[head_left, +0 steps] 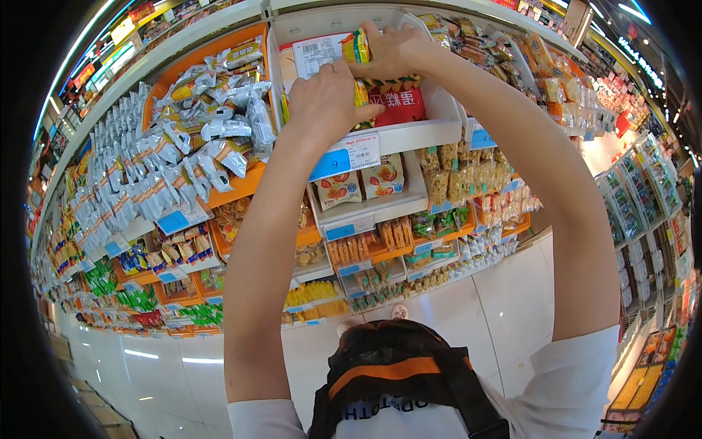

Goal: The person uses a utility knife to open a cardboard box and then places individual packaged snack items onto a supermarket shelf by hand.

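Both my hands are inside a white display bin [420, 135] at the top of the shelf. My right hand [393, 53] is bent around a yellow-and-green snack packet [356, 47], with its thumb at the packet's lower edge. Beside it, my left hand [322, 102] curls over another yellow packet [361, 94]; its thumb sticks out to the right, and the palm hides most of that packet. A red packet [401, 107] lies at the front of the bin, just below my right hand. Behind my left hand stands a white label sheet [318, 53] with a barcode.
Left of the bin, an orange-edged tray [248, 183] overflows with silver-wrapped snacks [179, 150]. Blue-and-white price tags [344, 161] hang on the front edges. Lower tiers hold two patterned packets [384, 175] and many wrapped snacks. A wire rack [643, 197] stands at right, above pale floor tiles [504, 307].
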The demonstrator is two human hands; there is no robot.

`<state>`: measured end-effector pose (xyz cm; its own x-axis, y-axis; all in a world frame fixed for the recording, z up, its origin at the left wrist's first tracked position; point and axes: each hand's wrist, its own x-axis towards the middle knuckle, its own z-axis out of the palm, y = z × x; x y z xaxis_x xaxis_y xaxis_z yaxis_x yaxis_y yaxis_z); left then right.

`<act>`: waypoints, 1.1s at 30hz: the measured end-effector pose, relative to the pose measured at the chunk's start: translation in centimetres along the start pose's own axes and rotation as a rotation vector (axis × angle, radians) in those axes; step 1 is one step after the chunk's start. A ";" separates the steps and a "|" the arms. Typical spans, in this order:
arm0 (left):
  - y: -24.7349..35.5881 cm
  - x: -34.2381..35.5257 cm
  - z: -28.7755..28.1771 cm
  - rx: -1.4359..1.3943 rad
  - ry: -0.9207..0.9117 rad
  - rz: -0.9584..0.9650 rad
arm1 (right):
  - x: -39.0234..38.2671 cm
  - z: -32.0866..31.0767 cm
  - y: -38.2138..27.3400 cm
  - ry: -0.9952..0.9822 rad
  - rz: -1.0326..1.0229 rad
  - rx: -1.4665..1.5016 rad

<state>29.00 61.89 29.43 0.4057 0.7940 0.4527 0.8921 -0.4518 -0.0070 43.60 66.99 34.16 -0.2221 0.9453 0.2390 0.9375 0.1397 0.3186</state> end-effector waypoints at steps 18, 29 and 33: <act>0.4 -0.1 0.1 -0.045 0.011 0.007 | 3.2 0.7 0.8 0.275 0.038 0.358; 0.3 -0.4 -0.6 -0.094 -0.012 -0.003 | 5.9 0.0 -1.6 0.141 -0.194 0.773; 0.8 -0.6 -1.2 -0.084 -0.052 -0.021 | 3.2 1.5 3.5 0.027 -0.334 0.840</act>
<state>29.26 60.57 30.26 0.3984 0.8228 0.4053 0.8818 -0.4652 0.0776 46.60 70.95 34.70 -0.5144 0.8109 0.2792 0.7072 0.5852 -0.3967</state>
